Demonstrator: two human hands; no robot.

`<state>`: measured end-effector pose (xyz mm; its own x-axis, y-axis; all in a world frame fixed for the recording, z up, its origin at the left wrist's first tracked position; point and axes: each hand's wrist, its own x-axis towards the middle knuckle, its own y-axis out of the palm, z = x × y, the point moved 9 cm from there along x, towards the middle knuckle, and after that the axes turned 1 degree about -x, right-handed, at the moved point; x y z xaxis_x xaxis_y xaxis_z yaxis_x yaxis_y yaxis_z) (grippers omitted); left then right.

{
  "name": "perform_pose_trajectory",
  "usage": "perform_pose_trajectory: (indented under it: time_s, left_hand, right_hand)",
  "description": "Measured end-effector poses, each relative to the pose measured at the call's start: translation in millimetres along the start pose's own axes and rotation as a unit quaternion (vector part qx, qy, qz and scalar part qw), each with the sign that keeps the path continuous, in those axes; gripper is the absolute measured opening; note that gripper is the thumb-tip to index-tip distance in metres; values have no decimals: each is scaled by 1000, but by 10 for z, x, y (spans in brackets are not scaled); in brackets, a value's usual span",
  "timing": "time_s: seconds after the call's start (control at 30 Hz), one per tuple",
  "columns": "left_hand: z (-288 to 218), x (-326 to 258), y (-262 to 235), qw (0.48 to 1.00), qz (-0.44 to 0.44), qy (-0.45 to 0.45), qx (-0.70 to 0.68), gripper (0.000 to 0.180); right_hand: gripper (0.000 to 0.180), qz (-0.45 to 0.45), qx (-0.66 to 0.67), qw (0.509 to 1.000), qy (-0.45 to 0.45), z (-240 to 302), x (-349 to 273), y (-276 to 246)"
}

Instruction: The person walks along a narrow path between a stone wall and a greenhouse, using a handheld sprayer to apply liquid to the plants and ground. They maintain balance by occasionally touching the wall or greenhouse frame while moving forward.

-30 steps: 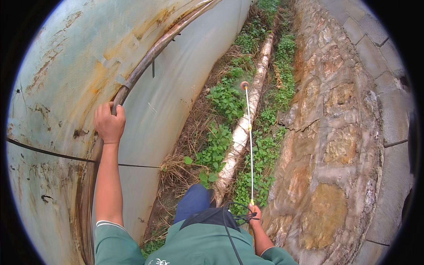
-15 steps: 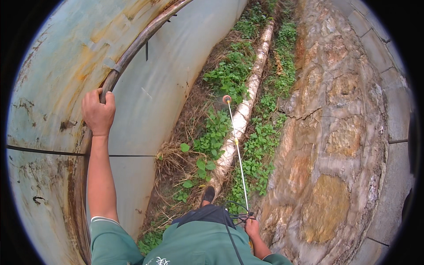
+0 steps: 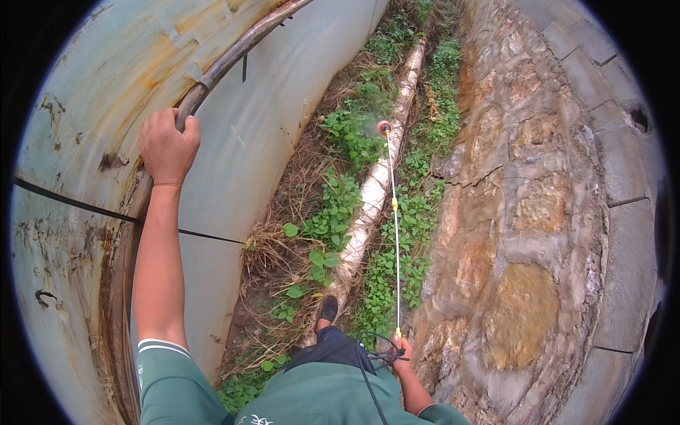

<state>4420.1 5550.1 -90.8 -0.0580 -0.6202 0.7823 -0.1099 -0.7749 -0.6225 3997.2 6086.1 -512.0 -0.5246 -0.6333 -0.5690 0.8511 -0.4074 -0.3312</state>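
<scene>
My left hand point(image 3: 170, 146) is closed round a weathered brown rail point(image 3: 241, 46) that runs along the edge of the pale, rust-stained panel on the left. Low in the picture, my right hand point(image 3: 401, 354) grips the handle end of a long white spray wand point(image 3: 397, 262) with yellow fittings. The wand points away from me over the plants, and its round orange-red nozzle head point(image 3: 384, 128) is beside the white pipe. A faint mist shows around that head. Black cord point(image 3: 375, 345) lies looped by my right hand.
A long whitish pipe point(image 3: 368, 205) runs ahead along the ground, with my dark shoe point(image 3: 327, 309) on or beside it. Green plants point(image 3: 340, 205) and dry grass grow on both sides. A rough stone wall point(image 3: 524, 312) rises at the right. A black strap point(image 3: 78, 202) crosses the left panel.
The wand's nozzle head has swung slightly right and farther away. My right hand has risen a little; my left hand keeps its grip on the rail. A shoe has come further into view.
</scene>
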Motion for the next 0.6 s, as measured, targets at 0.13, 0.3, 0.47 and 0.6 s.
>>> perform_pose_trajectory:
  time_s: [0.13,0.3,0.47,0.6]
  left_hand:
    - [22,-5,-45,998,16,-11,-60,27]
    - [15,-664,-870,985,-22,45,-163,37]
    - [822,-1957,-2296,992,19,5,-126,33]
    - [1525,-2563,-2966,996,46,-74,10,33]
  right_hand:
    - [46,-68,-69,995,10,73,18,-46]
    - [43,-24,76,997,-14,448,238,207]
    - [44,-75,-45,995,-47,27,-178,-16]
    - [46,-114,-122,983,-79,-559,-446,-184]
